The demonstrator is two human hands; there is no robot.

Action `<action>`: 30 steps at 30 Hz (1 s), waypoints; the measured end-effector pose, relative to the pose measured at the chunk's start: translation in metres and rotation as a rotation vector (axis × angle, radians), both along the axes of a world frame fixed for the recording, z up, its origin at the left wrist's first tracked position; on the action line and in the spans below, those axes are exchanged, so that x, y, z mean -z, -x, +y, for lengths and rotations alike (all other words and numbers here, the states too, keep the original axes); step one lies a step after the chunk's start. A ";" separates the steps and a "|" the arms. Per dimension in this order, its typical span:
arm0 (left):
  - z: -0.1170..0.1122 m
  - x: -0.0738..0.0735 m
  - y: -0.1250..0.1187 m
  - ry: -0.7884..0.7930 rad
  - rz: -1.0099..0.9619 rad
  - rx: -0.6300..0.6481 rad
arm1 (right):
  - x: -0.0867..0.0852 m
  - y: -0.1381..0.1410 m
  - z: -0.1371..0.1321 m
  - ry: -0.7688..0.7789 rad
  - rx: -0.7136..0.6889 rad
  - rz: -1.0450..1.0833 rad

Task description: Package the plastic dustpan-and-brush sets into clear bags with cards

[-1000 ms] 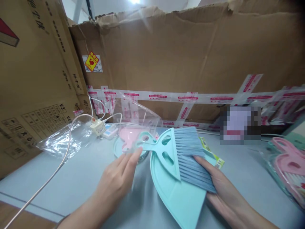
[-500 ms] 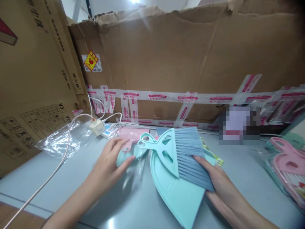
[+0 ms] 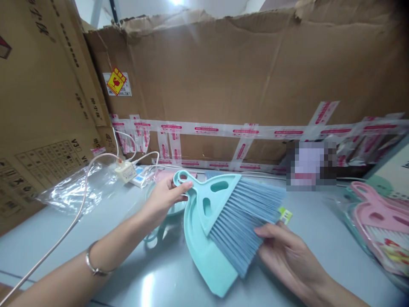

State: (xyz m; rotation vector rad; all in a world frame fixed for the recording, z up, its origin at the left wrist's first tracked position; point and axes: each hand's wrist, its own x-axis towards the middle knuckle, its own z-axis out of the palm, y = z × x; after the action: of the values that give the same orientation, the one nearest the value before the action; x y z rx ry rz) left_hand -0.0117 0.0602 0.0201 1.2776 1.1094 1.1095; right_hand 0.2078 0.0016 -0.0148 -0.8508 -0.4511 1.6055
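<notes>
A turquoise hand brush [image 3: 220, 187] with blue-grey bristles lies over a matching dustpan [image 3: 204, 256], both raised above the table. My left hand [image 3: 166, 192] is closed on the handle end of the pair, thumb on top near the looped tip. My right hand [image 3: 287, 251] pinches the bristle side, its thumb on the bristles and the other fingers hidden beneath. Behind my left hand, more turquoise pieces and a pink dustpan [image 3: 164, 174] lie on the table, partly covered.
A wrapped pink brush set [image 3: 377, 217] lies at the right. Clear plastic wrapping [image 3: 79, 192], a white cable [image 3: 84, 192] and a plug adapter [image 3: 125, 171] are at the left. Large cardboard boxes [image 3: 204, 76] stand along the back and left of the grey table [image 3: 128, 277].
My left hand has moved right and closed on the handle end. The brush and dustpan have turned and shifted left, with the bristles now pointing more downward right.
</notes>
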 end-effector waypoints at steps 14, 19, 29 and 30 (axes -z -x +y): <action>-0.001 0.006 -0.025 0.020 -0.162 0.012 | 0.007 0.017 -0.001 -0.040 0.097 -0.111; 0.005 0.002 -0.024 0.024 -0.125 0.019 | 0.006 0.019 -0.006 -0.014 0.068 -0.148; -0.012 -0.031 0.049 -0.357 0.999 0.016 | -0.023 -0.016 0.016 -0.009 0.397 -0.174; -0.018 -0.025 0.047 -0.387 1.116 0.026 | -0.025 -0.019 0.017 0.001 0.404 -0.181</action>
State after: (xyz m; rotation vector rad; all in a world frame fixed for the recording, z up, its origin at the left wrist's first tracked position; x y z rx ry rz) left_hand -0.0591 0.0424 0.0451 2.3345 1.6920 0.5397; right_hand 0.2270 0.0188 0.0098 -1.0209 -0.3767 1.1637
